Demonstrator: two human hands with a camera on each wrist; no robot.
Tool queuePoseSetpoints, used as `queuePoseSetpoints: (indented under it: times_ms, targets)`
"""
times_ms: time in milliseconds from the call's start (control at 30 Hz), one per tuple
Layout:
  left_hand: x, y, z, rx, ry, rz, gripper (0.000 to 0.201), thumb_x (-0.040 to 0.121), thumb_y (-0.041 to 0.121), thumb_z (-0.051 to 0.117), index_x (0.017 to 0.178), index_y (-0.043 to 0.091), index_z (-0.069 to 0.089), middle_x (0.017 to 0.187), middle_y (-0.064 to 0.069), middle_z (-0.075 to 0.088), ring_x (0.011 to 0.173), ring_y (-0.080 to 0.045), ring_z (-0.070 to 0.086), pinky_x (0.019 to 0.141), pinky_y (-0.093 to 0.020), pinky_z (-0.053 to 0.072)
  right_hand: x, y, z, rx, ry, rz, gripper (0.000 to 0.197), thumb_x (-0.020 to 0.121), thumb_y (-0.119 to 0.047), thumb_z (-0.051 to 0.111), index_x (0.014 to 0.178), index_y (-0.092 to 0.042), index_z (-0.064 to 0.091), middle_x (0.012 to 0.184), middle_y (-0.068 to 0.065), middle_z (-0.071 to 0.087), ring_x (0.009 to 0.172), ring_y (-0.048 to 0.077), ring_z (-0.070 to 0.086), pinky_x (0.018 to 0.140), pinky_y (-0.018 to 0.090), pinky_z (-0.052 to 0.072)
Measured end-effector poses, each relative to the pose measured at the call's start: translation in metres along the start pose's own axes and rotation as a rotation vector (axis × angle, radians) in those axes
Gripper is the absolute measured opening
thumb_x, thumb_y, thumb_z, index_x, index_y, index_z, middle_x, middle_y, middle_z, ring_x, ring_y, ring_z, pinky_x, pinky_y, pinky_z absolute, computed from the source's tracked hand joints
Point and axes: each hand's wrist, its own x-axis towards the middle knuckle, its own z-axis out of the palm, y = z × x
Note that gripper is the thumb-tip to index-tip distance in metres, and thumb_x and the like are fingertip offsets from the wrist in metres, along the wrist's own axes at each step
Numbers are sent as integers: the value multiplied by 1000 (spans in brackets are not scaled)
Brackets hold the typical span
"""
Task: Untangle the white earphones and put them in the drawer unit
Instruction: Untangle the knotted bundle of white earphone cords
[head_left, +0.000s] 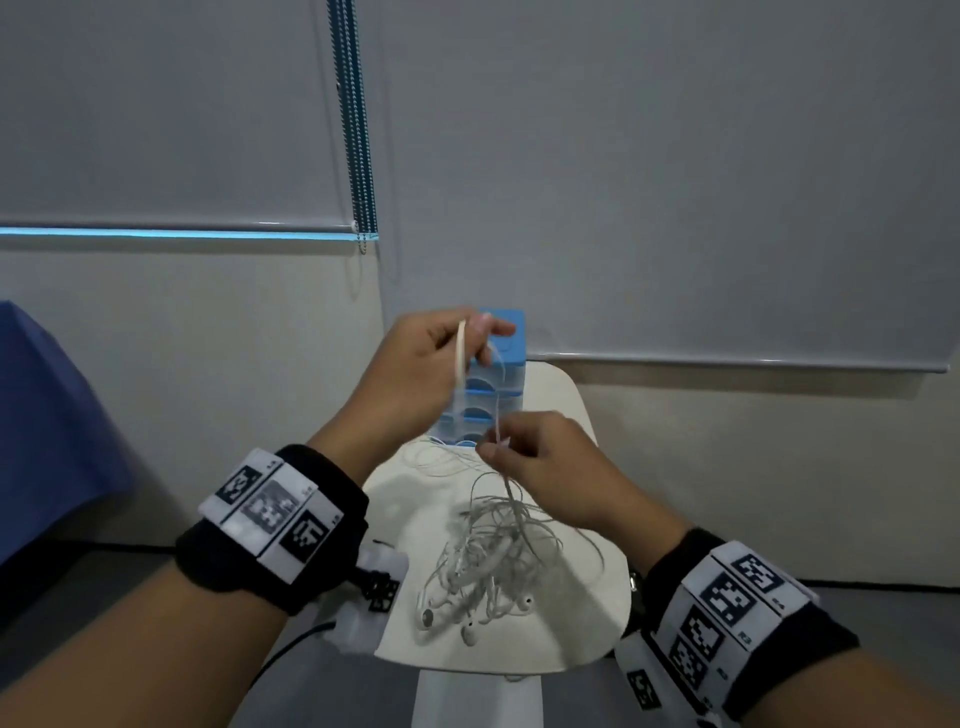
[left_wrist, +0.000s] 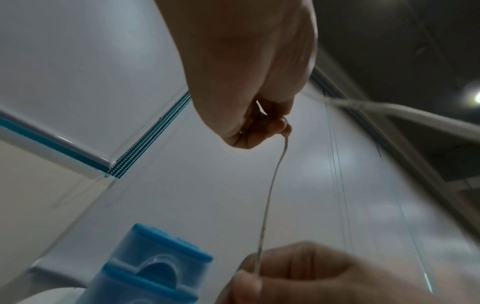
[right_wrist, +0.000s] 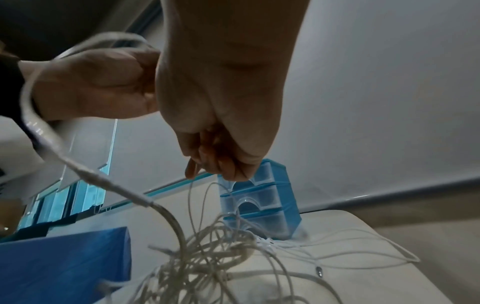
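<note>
Cords of the tangled white wired earphones (head_left: 488, 566) lie heaped on the small cream rounded counter (head_left: 587, 639), with several earbuds showing at the near edge of the heap; how many sets are knotted together cannot be made out. One thin strand rises taut from the pile. The right hand (head_left: 540, 462) pinches it low down between thumb and fingertips, and the left hand (head_left: 426, 374) holds it higher up, its grip closed on the strand, with a thicker pale piece showing at the fingers. In the left wrist view the strand runs from the left hand (left_wrist: 249, 86) down to the right hand (left_wrist: 311, 275), whose lower part is cut off by the frame edge. The right wrist view shows the right hand's (right_wrist: 221, 115) fingers curled on the strand, though the exact contact is shadowed, and the heap (right_wrist: 207, 259) below is blurred. The light blue stacked plastic drawer unit (head_left: 511, 358) stands at the far end of the counter, partly hidden behind the left hand; its drawers look closed. A blue cloth-covered surface (head_left: 47, 415) is cut off at the left.
</note>
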Motion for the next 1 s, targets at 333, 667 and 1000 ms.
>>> queuePoseSetpoints:
  times_ms: [333, 667, 1000]
  targets:
    - [-7, -33, 8, -227, -133, -150, 37, 86, 12, 70, 120, 25, 68, 95, -10, 65, 90, -29, 56, 82, -42, 46, 26, -55, -30, 201, 285, -77, 33, 106, -23, 50, 78, -17, 67, 68, 8, 70, 55, 22, 66, 53, 26, 47]
    - [-33, -64, 33, 202, -393, -383, 26, 102, 37, 61, 89, 27, 81, 79, 9, 68, 68, -5, 57, 69, -24, 47, 10, -100, -64, 101, 536, -504, 21, 107, -20, 50, 111, -15, 70, 102, -12, 70, 97, 3, 64, 82, 21, 52]
    - [-17, -45, 20, 355, -269, -135, 31, 107, 28, 52, 87, 18, 73, 72, 11, 63, 58, 1, 50, 61, -21, 39, 7, -39, -30, -310, 88, 18, 21, 99, -31, 58, 116, -30, 70, 118, -5, 71, 111, 20, 62, 99, 38, 47]
